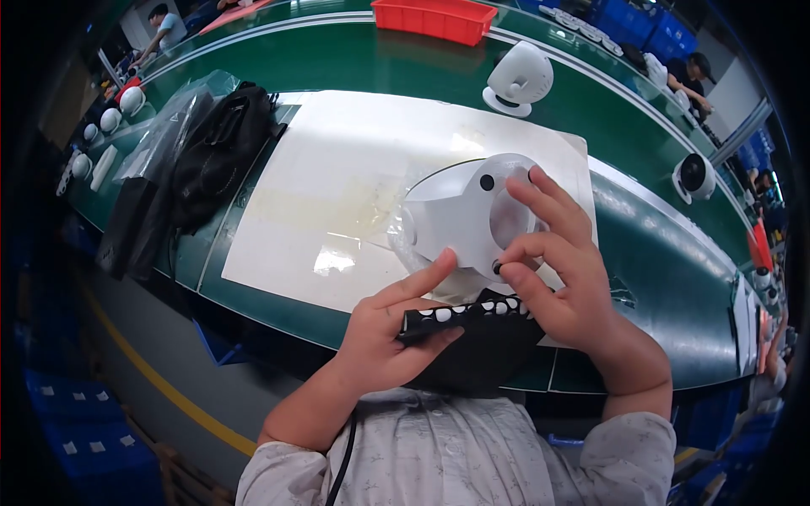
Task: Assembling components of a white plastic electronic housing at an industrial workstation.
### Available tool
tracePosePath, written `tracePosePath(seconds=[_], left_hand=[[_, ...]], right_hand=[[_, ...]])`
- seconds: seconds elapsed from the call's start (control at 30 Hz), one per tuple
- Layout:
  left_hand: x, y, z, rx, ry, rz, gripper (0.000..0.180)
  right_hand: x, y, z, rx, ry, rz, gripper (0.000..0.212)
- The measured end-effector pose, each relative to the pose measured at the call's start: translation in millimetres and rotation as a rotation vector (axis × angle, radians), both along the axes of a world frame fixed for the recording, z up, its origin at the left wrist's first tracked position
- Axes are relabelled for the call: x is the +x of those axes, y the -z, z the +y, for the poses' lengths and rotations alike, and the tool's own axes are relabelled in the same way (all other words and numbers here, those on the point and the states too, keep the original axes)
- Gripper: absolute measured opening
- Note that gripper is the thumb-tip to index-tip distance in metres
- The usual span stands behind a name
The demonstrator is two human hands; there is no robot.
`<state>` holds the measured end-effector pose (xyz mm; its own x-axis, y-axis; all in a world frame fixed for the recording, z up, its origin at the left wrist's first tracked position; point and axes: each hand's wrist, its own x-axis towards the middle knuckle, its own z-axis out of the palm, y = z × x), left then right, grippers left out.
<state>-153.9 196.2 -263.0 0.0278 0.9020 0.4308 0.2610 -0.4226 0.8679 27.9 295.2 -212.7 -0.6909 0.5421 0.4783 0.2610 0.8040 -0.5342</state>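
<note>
A glossy white device (456, 215) with a rounded body and a ring-shaped base lies on clear plastic wrap (396, 221) in front of me. One round black pad (487, 182) sits on its base. My right hand (565, 278) pinches a small black pad (498, 267) between thumb and index finger, at the base's near edge. Its other fingers reach over the ring's right side. My left hand (392, 333) grips a black sheet (485, 350) whose curled upper edge shows white round spots. The left index fingertip reaches the device's near side.
Under the device lies a white board (295, 185) on the green worktable (675, 253). A black bag (224, 160) and plastic-wrapped items (169, 135) are at left. Beyond stand a similar white device (519, 76), a red-orange bin (434, 18) and a black-faced unit (693, 177). Other people work farther off.
</note>
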Motion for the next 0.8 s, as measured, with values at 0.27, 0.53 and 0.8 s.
tracePosePath(seconds=[0.27,0.53,0.8], left_hand=[[0.3,-0.2,-1.1,-0.006,-0.03,0.01,0.019],[0.6,-2.6,1.5,-0.042,-0.069,-0.019,0.02],[0.8,1.2,1.4,-0.048,-0.08,-0.033,0.023]], right_hand=[[12.1,-16.2,-12.0,0.404,-0.111,-0.373,0.026],[13.0,-3.7,-3.8,0.172,-0.145,-0.062,0.017],[10.2,-4.2,-7.2,0.193,-0.126,-0.124,0.017]])
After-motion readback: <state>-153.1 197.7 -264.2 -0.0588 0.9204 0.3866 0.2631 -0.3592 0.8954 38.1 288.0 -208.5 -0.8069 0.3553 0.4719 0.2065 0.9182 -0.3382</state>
